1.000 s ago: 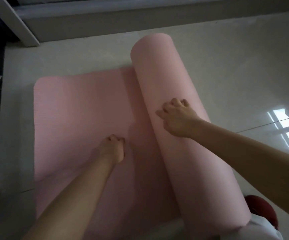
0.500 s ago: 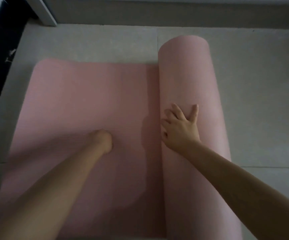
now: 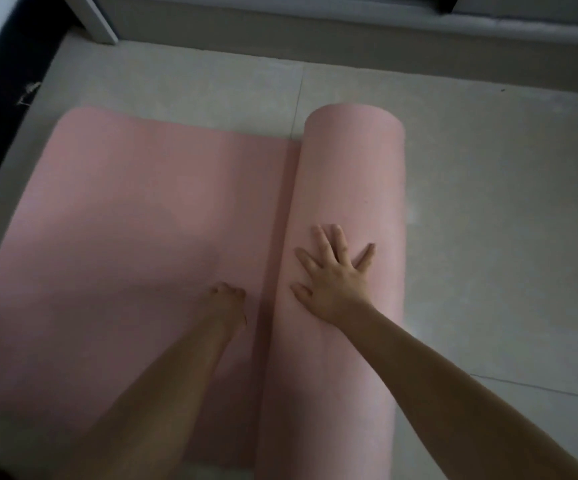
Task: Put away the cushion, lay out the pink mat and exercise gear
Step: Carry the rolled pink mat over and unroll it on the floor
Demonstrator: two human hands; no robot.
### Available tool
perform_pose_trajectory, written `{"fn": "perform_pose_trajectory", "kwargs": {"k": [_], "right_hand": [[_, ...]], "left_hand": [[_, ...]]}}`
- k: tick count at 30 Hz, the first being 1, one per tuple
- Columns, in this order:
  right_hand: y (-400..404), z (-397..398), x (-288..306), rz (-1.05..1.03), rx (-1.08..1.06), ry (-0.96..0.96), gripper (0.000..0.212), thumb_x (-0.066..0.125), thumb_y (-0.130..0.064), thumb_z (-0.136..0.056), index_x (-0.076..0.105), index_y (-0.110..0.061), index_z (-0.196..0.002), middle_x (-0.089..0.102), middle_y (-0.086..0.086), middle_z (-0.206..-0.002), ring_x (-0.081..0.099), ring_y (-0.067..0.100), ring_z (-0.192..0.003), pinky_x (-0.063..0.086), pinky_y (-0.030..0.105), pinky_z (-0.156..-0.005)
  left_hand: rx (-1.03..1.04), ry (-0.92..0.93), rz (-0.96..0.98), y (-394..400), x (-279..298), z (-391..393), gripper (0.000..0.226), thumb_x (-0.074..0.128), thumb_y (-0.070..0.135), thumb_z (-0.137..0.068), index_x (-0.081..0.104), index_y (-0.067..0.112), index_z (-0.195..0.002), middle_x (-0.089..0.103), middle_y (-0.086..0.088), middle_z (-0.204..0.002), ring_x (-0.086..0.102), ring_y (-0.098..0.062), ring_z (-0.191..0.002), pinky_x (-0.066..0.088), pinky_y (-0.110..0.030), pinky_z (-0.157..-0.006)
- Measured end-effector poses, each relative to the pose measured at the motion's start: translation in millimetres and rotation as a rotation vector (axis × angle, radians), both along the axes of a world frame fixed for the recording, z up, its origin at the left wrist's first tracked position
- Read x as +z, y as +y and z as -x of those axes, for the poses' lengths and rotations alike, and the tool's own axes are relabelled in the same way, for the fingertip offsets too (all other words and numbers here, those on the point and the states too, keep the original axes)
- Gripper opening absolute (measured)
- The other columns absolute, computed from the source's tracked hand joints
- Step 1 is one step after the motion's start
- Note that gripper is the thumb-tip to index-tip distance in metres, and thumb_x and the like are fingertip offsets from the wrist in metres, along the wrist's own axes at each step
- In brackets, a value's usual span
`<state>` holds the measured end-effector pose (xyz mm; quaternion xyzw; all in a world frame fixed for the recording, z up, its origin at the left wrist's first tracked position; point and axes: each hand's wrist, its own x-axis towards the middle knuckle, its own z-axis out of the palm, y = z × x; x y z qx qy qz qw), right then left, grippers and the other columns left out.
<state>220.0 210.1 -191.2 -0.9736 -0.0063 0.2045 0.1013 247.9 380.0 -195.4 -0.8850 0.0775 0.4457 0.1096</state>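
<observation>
My right hand [image 3: 332, 271] lies flat, fingers spread, on the rolled part of the pink mat [image 3: 135, 220] at centre frame; my left hand [image 3: 226, 299] rests on the flat part, fingers curled, holding nothing.

The pink mat [image 3: 135, 220] lies half unrolled on the floor, its right part still a thick roll.

Right grip [image 3: 332, 275] splayed flat — left grip [image 3: 226, 299] curled
</observation>
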Motion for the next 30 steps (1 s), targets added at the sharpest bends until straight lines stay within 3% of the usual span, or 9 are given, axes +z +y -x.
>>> {"fn": "perform_pose_trajectory", "kwargs": {"k": [11, 16, 20, 26, 30], "right_hand": [[0.9, 3.1, 15.3, 0.014, 0.008, 0.01, 0.057, 0.036, -0.05, -0.089, 0.028, -0.03, -0.142, -0.004, -0.001, -0.159, -0.014, 0.027, -0.144, -0.008, 0.074, -0.102], [0.7, -18.1, 37.9, 0.114, 0.088, -0.092, 0.049, 0.039, -0.033, -0.087, 0.045, -0.013, -0.132, 0.025, 0.001, -0.154, -0.002, 0.024, -0.146, -0.013, 0.068, -0.105], [-9.3, -43.8, 47.6, 0.209, 0.123, -0.073, 0.043, 0.04, -0.029, -0.09, 0.048, -0.013, -0.129, 0.045, 0.007, -0.137, 0.026, 0.029, -0.136, -0.008, 0.063, -0.11], [-16.9, -26.4, 47.2, 0.305, 0.121, -0.084, 0.038, 0.041, -0.037, -0.092, 0.056, -0.022, -0.123, 0.04, 0.01, -0.135, 0.028, 0.03, -0.13, -0.01, 0.066, -0.108], [-21.6, -22.2, 42.0, 0.267, 0.215, -0.122, 0.045, 0.039, -0.034, -0.094, 0.046, -0.012, -0.132, 0.029, 0.008, -0.148, 0.014, 0.026, -0.141, -0.001, 0.062, -0.112]], "left_hand": [[-0.052, -0.085, -0.037, 10.9, 39.4, 1.3, 0.044, 0.042, 0.022, -0.093, 0.04, 0.014, -0.136, 0.039, -0.01, -0.142, 0.038, -0.027, -0.131, 0.038, -0.038, -0.103], [-0.195, 0.003, -0.055, 18.9, 37.9, -11.8, 0.048, 0.041, 0.025, -0.094, 0.035, 0.012, -0.14, 0.035, -0.012, -0.145, 0.034, -0.029, -0.134, 0.036, -0.04, -0.107], [-0.289, 0.008, -0.033, 16.3, 32.5, -38.1, 0.051, 0.041, 0.025, -0.094, 0.032, 0.013, -0.143, 0.032, -0.011, -0.148, 0.033, -0.03, -0.136, 0.036, -0.042, -0.109], [-0.247, -0.132, 0.134, -4.3, 10.9, -49.0, 0.05, 0.042, 0.019, -0.093, 0.033, 0.009, -0.141, 0.034, -0.015, -0.146, 0.035, -0.032, -0.134, 0.036, -0.041, -0.109], [-0.234, -0.201, 0.279, -18.3, -13.8, -24.9, 0.069, 0.046, 0.036, -0.093, 0.014, 0.008, -0.147, 0.01, -0.015, -0.156, 0.011, -0.031, -0.144, 0.019, -0.04, -0.118]]}}
